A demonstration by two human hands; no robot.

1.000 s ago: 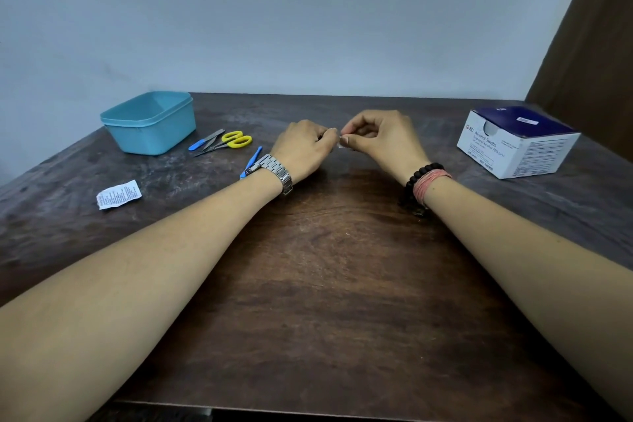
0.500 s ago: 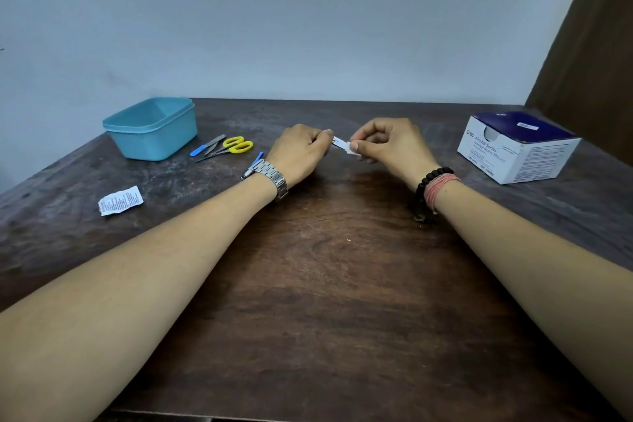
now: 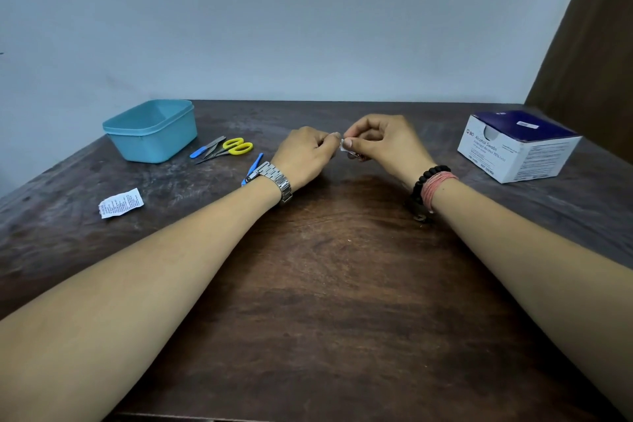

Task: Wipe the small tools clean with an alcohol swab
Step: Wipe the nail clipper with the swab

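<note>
My left hand (image 3: 305,156) and my right hand (image 3: 383,144) meet fingertip to fingertip above the middle of the dark wooden table (image 3: 325,284). A small white alcohol swab (image 3: 343,144) is pinched in my right thumb and fingers. A bit of a small metal tool (image 3: 354,156) shows just under those fingers; the rest is hidden, seemingly gripped by my closed left hand. Yellow-handled scissors (image 3: 238,147), a blue-handled tool (image 3: 205,149) and a thin blue tool (image 3: 254,165) by my left wrist lie on the table.
A teal plastic container (image 3: 150,129) stands at the back left beside the loose tools. A torn white swab wrapper (image 3: 120,203) lies at the left. A white and blue box of alcohol swabs (image 3: 517,147) sits at the right, near the wall.
Half a second ago my hands were a little apart with a white strip showing between them. They have closed together again, and only a small white corner shows.
</note>
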